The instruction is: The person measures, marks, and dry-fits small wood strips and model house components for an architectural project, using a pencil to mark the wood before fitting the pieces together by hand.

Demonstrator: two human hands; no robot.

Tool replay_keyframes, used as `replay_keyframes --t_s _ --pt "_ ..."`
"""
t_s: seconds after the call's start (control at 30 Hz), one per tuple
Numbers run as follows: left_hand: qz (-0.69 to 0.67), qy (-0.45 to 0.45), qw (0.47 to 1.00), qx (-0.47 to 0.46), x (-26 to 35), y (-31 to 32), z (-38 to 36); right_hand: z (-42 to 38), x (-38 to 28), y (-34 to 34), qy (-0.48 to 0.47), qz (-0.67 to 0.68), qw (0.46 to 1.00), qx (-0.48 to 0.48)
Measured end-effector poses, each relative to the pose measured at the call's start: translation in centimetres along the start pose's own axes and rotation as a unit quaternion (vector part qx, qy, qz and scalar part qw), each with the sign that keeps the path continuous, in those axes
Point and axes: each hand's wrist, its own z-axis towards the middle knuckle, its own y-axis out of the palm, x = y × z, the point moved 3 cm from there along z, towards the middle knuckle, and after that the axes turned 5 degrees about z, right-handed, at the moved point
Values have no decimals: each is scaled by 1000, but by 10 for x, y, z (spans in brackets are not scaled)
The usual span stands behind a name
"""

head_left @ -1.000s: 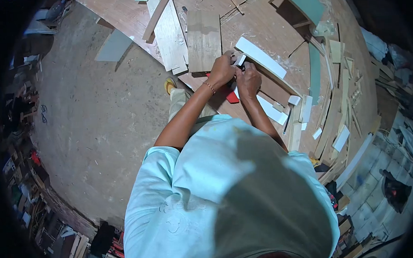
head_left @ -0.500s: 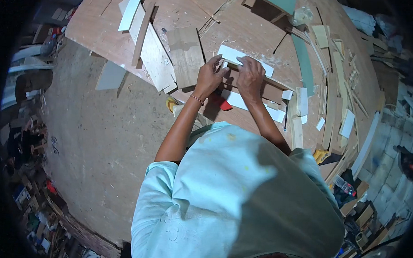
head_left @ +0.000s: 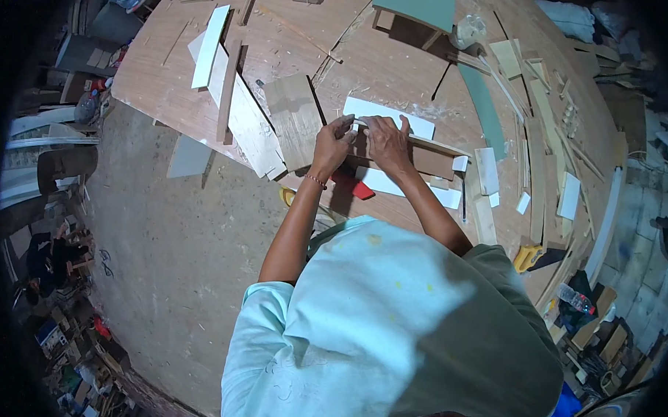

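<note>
Both hands are at the near-left end of a narrow wooden frame (head_left: 432,161) that lies on the worktable. My left hand (head_left: 333,144) is closed around its left corner, thumb and fingers pinched together. Close beside it, my right hand (head_left: 388,144) bends its fingers over the frame's long upper rail. A small white block (head_left: 358,124) shows between the fingertips; a similar white block (head_left: 460,163) sits at the frame's right end. White boards (head_left: 412,123) lie behind and in front of the frame. A red object (head_left: 361,190), partly hidden, lies below my left hand.
A plywood panel (head_left: 290,118) and long boards (head_left: 250,130) lie left of my hands. Behind stands a green-topped wooden piece (head_left: 415,7). Wood strips (head_left: 538,150) crowd the right side, with a yellow-handled saw (head_left: 528,258) near the front edge.
My right hand has moved left along the rail, closer to my left hand, and its fingers now lie flatter. The camera view has shifted slightly. The frame stays in place.
</note>
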Motion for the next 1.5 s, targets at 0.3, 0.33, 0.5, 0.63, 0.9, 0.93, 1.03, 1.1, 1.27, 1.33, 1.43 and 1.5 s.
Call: replay_keyframes --t_s 0.3,0.33,0.5,0.63,0.9,0.93,1.03,1.1,1.27,1.33,1.43,1.5 --pt "-10 -10 1000 18 -2 1 -2 -1 1 3 -3 -15 1000 11" --pt "-19 -20 1000 13 -3 1 -1 -1 0 2 -3 -15 1000 13" --pt "-12 -11 1000 18 -1 1 -2 0 1 3 2 -9 1000 11" --pt "-8 -23 1000 -1 -4 1 -1 1 0 -1 19 -6 1000 -8" --pt "-34 -15 999 8 2 1 -4 11 1 -9 74 -17 986 -147" --pt "-20 -15 1000 3 3 1 -4 12 2 -9 74 -17 986 -147" --pt "-29 -31 999 4 -1 1 -2 13 6 -5 93 -29 978 -187" --pt "-40 -37 998 -1 -1 -1 -3 13 6 -2 75 -20 984 -158" --pt "-33 -22 999 -5 -12 0 1 13 7 1 85 -24 981 -174" --pt "-50 -23 999 0 -5 1 0 12 7 0 67 -36 985 -153" --pt "-32 -28 999 -7 -1 0 -2 9 5 -3 62 -10 988 -144" --pt "-37 -40 998 -20 0 0 -2 10 6 -4 62 -3 987 -147"
